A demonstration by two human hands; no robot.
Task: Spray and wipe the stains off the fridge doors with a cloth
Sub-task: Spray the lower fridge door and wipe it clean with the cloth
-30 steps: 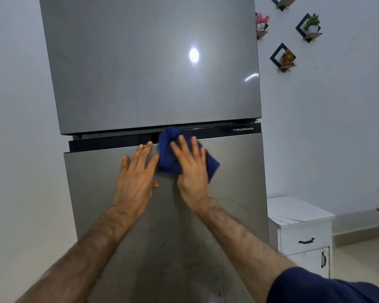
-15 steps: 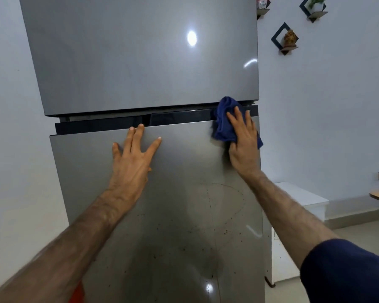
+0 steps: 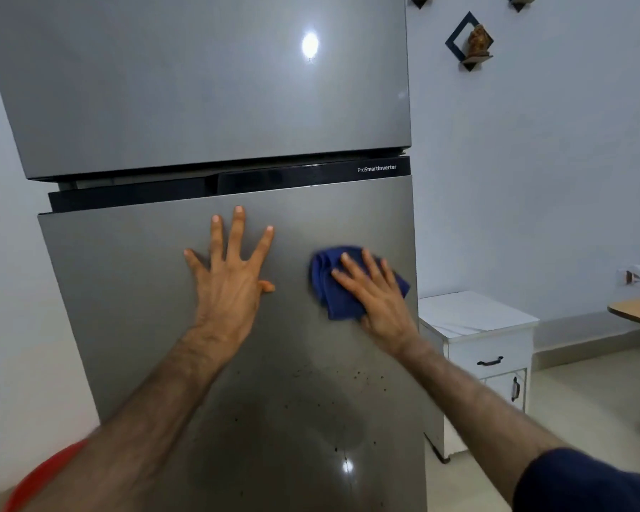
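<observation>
A grey two-door fridge fills the view, with its upper door [image 3: 200, 90] above a black strip and its lower door [image 3: 126, 290] below. My left hand [image 3: 231, 275] rests flat on the lower door, fingers spread. My right hand [image 3: 375, 293] presses a bunched blue cloth [image 3: 327, 286] against the lower door near its right edge, fingers straight over it. Small dark stains [image 3: 326, 375] speckle the door below both hands. No spray bottle is in sight.
A white cabinet [image 3: 492, 349] with black handles stands right of the fridge. A wooden table edge [image 3: 638, 308] shows at far right. Small wall shelves [image 3: 472, 42] hang above. Something red [image 3: 45, 474] sits at the bottom left. White wall lies to the left.
My right hand slid the cloth from the middle of the lower door's top edge to its right corner, then down and a little left. My left hand stayed flat on the door.
</observation>
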